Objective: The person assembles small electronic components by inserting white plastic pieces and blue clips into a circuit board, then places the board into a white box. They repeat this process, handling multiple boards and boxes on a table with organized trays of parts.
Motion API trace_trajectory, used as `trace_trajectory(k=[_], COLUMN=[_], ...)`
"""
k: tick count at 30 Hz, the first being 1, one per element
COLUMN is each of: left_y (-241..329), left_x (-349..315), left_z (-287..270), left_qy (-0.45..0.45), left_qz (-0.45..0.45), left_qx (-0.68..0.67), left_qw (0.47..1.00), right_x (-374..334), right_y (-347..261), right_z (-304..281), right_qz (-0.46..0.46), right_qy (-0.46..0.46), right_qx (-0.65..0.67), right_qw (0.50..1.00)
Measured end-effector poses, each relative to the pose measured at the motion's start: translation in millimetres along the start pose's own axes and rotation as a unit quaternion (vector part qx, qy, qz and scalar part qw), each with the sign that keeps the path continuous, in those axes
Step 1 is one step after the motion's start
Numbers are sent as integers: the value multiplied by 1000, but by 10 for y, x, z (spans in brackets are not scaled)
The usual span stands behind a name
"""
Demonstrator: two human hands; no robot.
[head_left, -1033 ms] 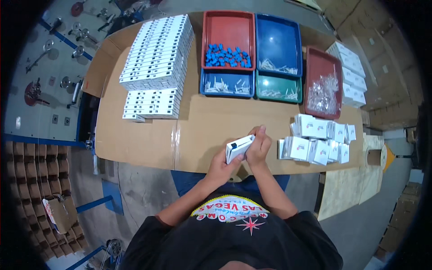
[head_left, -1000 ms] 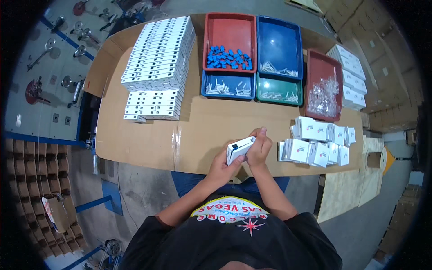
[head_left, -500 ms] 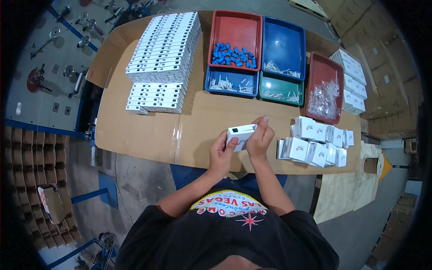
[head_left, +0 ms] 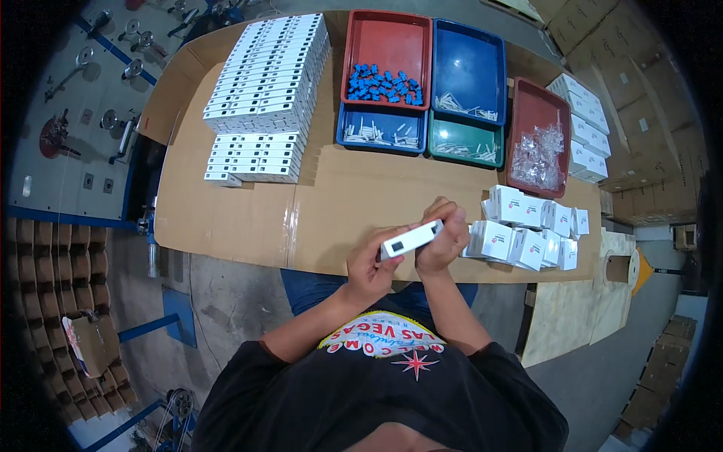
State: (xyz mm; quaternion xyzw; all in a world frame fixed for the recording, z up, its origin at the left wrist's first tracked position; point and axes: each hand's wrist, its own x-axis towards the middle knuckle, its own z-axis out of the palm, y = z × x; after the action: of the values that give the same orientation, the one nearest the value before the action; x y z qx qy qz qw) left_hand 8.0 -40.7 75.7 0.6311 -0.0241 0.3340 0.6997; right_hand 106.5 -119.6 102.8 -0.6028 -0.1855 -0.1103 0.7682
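Between my two hands is a small white box (head_left: 410, 240) with dark square marks on the narrow side that faces up. My left hand (head_left: 370, 260) grips its left end, with the thumb along the near side. The fingers of my right hand (head_left: 444, 237) are bent around the box's right end. Both hands are above the near part of the cardboard-covered table (head_left: 324, 218). A loose pile of white boxes (head_left: 497, 241) lies just right of my right hand. What my fingers cover on the far side of the box is hidden.
White boxes stand in a tall stack (head_left: 263, 75) at the left. Behind my hands are a red tray (head_left: 388, 38) of blue pieces, blue trays (head_left: 471, 64) and a green tray (head_left: 467, 135) of slim pale pieces. A dark red tray (head_left: 535, 102) holds clear packets.
The box has turned in my hands, so its narrow marked side now faces up instead of its broad printed face. My right hand has come down around its right end.
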Motion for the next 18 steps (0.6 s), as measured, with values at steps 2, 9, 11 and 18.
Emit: trace_trajectory(k=[2, 9, 11, 18], left_y=[89, -38, -24, -197], left_x=[25, 15, 13, 31], left_z=[69, 36, 42, -14], left_qy=[3, -16, -19, -8], left_qz=[16, -72, -123, -226], left_qx=[-20, -41, -9, -40], left_qw=[1000, 996, 992, 973], right_x=[19, 43, 75, 18], right_y=[-62, 58, 116, 444], right_z=[-14, -37, -65, -112], right_qz=[-25, 39, 71, 128], right_qy=[-7, 15, 18, 49], right_qx=[-11, -36, -45, -120], right_qw=[1000, 998, 996, 983])
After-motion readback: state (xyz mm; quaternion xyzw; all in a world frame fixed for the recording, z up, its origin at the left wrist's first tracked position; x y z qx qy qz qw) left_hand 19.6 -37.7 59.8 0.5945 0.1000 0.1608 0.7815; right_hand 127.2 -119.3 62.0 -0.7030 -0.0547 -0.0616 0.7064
